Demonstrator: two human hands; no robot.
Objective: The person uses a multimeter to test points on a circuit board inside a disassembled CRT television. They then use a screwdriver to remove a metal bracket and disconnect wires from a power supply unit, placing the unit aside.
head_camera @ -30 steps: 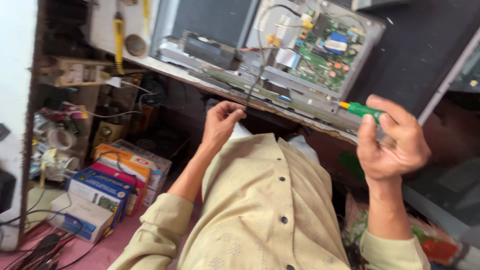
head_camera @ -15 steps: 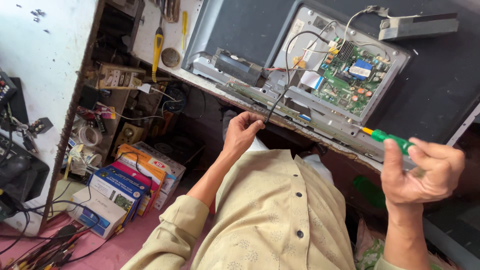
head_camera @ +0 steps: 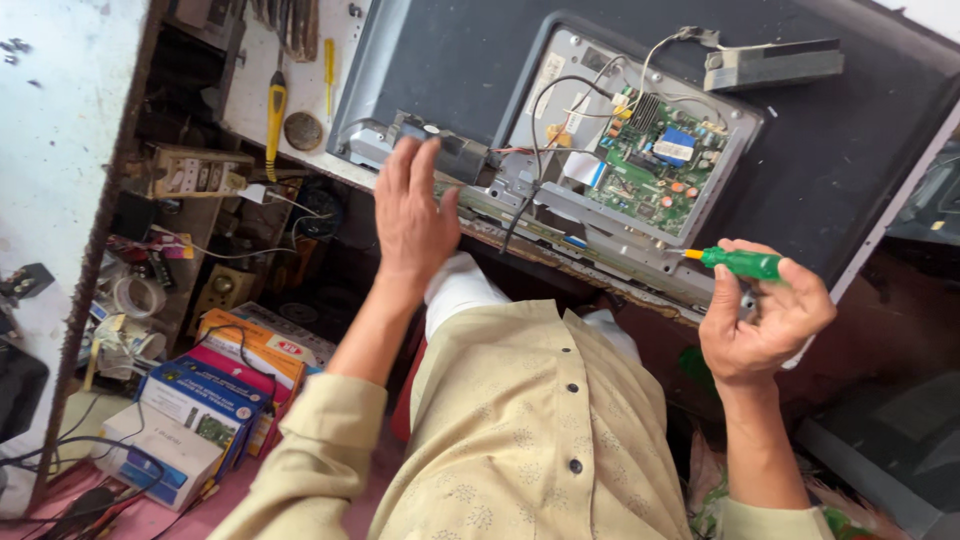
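The television (head_camera: 800, 150) lies face down on the tabletop (head_camera: 250, 100), back panel off, circuit board (head_camera: 660, 160) exposed (still mounted). Right hand (head_camera: 765, 315) pinches a green screwdriver (head_camera: 735, 262); left hand (head_camera: 415, 215) hovers spread.

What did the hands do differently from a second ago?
The left hand has lifted off the bench edge and now hovers open in front of the opened television, fingers spread. The right hand keeps holding the green screwdriver. The circuit board looks the same as before.
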